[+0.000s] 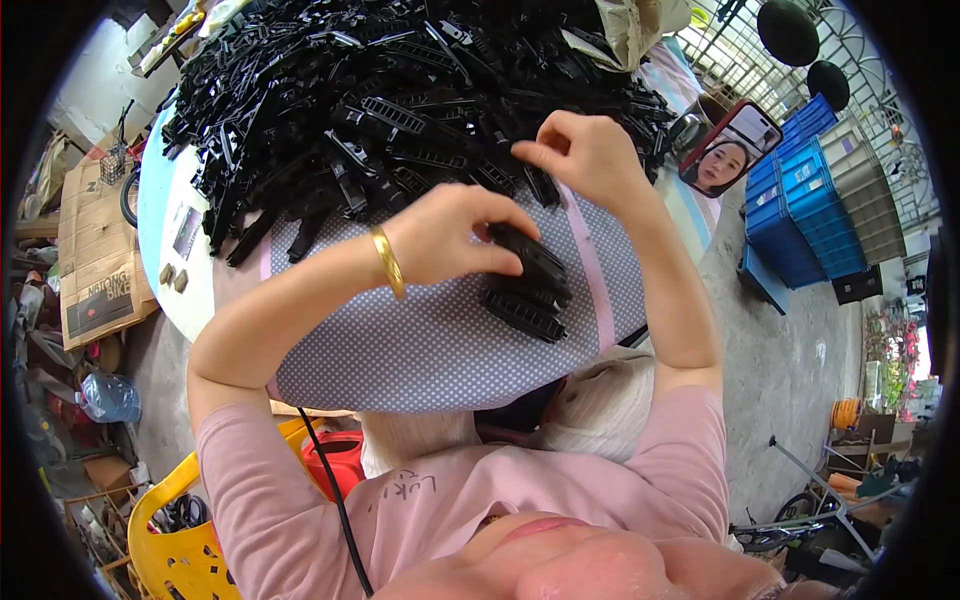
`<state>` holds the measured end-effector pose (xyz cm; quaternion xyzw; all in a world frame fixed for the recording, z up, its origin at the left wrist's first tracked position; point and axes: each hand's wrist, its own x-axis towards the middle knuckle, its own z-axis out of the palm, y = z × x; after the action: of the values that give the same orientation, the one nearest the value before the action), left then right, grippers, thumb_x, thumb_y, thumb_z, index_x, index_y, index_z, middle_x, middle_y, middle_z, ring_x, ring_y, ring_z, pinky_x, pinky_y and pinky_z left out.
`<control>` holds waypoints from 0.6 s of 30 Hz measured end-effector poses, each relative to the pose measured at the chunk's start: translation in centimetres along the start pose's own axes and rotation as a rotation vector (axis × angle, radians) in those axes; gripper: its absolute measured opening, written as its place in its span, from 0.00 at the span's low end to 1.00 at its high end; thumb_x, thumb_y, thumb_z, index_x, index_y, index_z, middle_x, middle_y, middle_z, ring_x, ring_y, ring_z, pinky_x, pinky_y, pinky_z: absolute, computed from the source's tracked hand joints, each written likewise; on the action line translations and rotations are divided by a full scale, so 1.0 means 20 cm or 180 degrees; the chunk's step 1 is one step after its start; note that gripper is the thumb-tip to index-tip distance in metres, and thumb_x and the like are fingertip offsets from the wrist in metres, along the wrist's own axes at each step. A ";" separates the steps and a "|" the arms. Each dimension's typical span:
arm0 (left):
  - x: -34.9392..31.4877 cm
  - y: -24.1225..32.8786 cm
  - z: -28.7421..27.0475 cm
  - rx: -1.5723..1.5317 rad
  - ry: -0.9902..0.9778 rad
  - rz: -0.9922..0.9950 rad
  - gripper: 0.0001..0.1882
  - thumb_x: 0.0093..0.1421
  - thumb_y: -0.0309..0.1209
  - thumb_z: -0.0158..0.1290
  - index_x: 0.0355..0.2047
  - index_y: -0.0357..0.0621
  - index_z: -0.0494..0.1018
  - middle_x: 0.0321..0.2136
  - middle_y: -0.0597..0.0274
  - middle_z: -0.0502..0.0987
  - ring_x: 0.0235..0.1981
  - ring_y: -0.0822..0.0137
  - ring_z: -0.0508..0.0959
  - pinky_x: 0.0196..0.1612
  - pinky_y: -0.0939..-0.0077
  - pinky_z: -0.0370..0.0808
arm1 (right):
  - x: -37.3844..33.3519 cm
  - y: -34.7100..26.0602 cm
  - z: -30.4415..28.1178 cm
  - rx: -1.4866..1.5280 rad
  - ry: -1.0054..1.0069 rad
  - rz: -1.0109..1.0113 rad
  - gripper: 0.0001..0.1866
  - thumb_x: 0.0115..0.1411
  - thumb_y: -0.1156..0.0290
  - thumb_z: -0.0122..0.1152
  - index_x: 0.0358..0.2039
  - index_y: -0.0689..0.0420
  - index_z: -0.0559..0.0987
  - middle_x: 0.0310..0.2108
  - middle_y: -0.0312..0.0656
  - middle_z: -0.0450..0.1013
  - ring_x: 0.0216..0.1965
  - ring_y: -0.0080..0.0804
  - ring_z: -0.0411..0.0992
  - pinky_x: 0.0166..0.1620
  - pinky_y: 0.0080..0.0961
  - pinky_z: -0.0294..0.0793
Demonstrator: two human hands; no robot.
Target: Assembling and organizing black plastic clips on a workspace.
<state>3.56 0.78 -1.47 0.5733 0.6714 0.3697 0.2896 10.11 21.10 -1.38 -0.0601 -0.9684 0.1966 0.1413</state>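
Near the middle of the patterned tablecloth, my left hand (465, 235), with a gold bangle at the wrist, grips a black plastic part (535, 260) between thumb and fingers. Just below it, a slotted black plastic part (525, 314) lies on the cloth, touching or very close to the held one. My right hand (590, 160) is over the near right edge of a large heap of similar black parts (400, 110). Its fingers are curled in toward the thumb; whatever may be between them is hidden against the dark heap.
A round table carries the grey dotted cloth (400, 350) with pink bands. A phone (730, 150) stands at the right edge beside a metal cup (688, 135). Blue crates (790, 200) are stacked on the floor to the right. At lower left is a yellow chair (165, 530).
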 end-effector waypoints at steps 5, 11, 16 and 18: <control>0.00 -0.02 -0.01 0.0331 -0.0314 0.0663 0.15 0.52 0.34 0.57 0.38 0.40 0.75 0.38 0.56 0.73 0.42 0.59 0.71 0.44 0.70 0.70 | -0.04 0.00 0.05 -0.0618 -0.0107 -0.0193 0.22 0.43 0.52 0.66 0.28 0.57 0.75 0.21 0.40 0.73 0.26 0.38 0.73 0.30 0.30 0.71; 0.05 -0.14 0.00 0.2599 0.0942 0.0832 0.13 0.47 0.24 0.53 0.36 0.42 0.76 0.37 0.60 0.72 0.42 0.62 0.69 0.46 0.71 0.69 | -0.04 0.03 0.04 -0.0371 0.0118 -0.0613 0.13 0.48 0.63 0.58 0.30 0.58 0.76 0.23 0.42 0.74 0.26 0.38 0.73 0.32 0.28 0.71; 0.05 -0.17 -0.01 0.2883 0.0931 0.1004 0.13 0.44 0.22 0.53 0.33 0.43 0.76 0.32 0.62 0.73 0.38 0.65 0.72 0.46 0.71 0.69 | -0.01 -0.02 0.03 0.1340 0.0568 -0.0109 0.12 0.59 0.66 0.51 0.36 0.60 0.77 0.21 0.35 0.71 0.23 0.21 0.68 0.29 0.16 0.67; 0.05 -0.18 -0.03 0.2384 0.0929 0.1126 0.13 0.45 0.21 0.53 0.35 0.42 0.76 0.29 0.62 0.74 0.33 0.62 0.75 0.42 0.72 0.72 | 0.00 -0.02 0.02 0.1992 0.0408 -0.0245 0.15 0.64 0.63 0.47 0.40 0.61 0.76 0.21 0.30 0.70 0.23 0.14 0.66 0.27 0.10 0.64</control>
<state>0.97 1.34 -4.06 0.6866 0.6845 0.2219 -0.1039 10.01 20.54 -1.68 0.0106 -0.8516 0.4753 0.2209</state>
